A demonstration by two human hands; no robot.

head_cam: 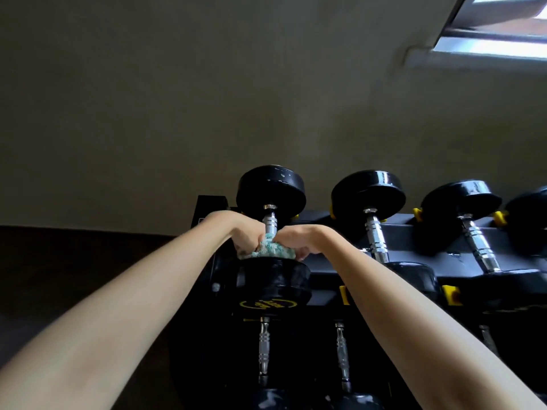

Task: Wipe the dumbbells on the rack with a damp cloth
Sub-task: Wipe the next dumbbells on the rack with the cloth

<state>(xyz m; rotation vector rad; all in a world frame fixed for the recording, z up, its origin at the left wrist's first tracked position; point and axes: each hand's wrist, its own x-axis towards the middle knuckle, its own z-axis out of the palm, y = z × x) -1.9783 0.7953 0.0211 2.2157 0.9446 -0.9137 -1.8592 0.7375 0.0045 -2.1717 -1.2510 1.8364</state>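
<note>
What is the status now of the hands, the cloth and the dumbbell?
Left hand and right hand both shut on cloth. Cloth wrapped around handle of leftmost top dumbbell. Nothing in the way.

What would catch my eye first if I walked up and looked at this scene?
Two bare forearms reach in from below, the left hand and right hand bunched around a teal speckled cloth on the handle of the leftmost dumbbell. To its right, more black dumbbells with shiny ridged handles line the dark rack.
</note>
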